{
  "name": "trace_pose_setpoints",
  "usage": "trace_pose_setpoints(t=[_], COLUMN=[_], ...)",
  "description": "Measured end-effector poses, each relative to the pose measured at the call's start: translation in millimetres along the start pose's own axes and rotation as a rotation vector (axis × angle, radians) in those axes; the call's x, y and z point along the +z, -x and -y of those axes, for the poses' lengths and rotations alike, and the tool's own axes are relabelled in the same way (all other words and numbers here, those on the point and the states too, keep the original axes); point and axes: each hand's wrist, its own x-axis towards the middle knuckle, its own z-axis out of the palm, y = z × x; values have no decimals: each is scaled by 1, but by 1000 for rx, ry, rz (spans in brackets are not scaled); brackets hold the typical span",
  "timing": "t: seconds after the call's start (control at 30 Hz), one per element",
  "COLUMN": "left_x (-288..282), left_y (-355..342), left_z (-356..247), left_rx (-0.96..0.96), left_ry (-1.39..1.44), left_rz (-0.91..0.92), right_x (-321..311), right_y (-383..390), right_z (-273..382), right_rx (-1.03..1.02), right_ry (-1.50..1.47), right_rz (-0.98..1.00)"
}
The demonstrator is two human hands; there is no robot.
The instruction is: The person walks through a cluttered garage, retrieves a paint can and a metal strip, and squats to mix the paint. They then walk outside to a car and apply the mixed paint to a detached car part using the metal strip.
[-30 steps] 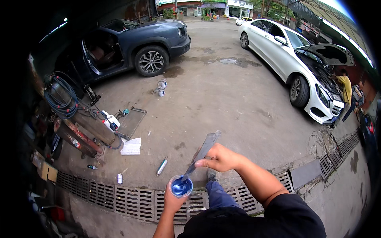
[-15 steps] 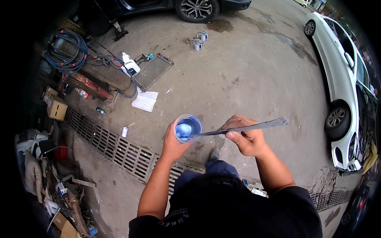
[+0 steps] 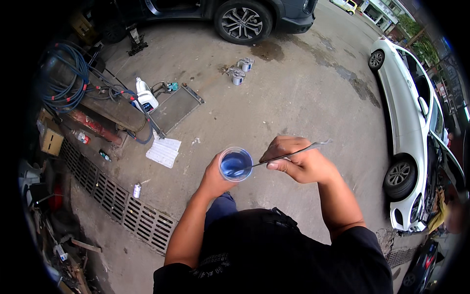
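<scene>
My left hand (image 3: pixel 215 177) is wrapped round a clear plastic cup (image 3: pixel 244 151) in front of my body. Blue liquid, streaked lighter and darker, lies inside the cup. A long thin dark stirring stick (image 3: pixel 289 154) is pinched between the thumb and fingers of my right hand (image 3: pixel 296 159). Its lower end dips into the blue liquid; the other end sticks out past my knuckles to the right, seen nearly edge-on. The tip in the liquid is hidden.
A slotted floor drain (image 3: pixel 110 198) crosses the ground at left. A radiator (image 3: pixel 176 110), a white jug (image 3: pixel 145 95), a paper sheet (image 3: pixel 163 151) and a spray can (image 3: pixel 137 190) lie ahead-left. Two paint tins (image 3: pixel 237 76) stand farther off. A white car (image 3: pixel 401 112) is parked right, a dark car (image 3: pixel 245 22) ahead.
The stick has turned from broad side to nearly edge-on as my right hand rolled over. The liquid's light patch has become swirled streaks. The view has tilted up, shifting the surroundings down and left.
</scene>
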Motion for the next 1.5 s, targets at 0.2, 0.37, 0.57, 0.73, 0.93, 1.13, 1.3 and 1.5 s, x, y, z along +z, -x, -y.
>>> trace_pose_setpoints(t=[0.2,0.37,0.57,0.73,0.93,1.13,1.3,1.5], left_x=[-33,-61,-56,-68,-86,-114,-161,-232], left_y=[-111,-186,-293,-377,-466,-540,-610,-689], left_z=[13,33,57,60,54,73,100,136], left_rx=[141,210,300,201,148,84,126,123], left_ry=[-16,-134,-303,-354,-225,-114,-68,-76], left_rz=[-21,-156,-266,-432,-551,-574,-529,-436], right_x=[-19,-61,-60,-97,-177,-192,-185,-171], right_y=[-102,-127,-188,-236,-303,-361,-420,-501], right_z=[-51,-105,-210,-291,-380,-452,-501,-527], right_rx=[-28,34,398,591,571,650,694,699], right_ry=[94,-13,111,-457,-784,-913,-955,-829], right_rz=[22,-115,-488,-783,-809,-831,-874,-943])
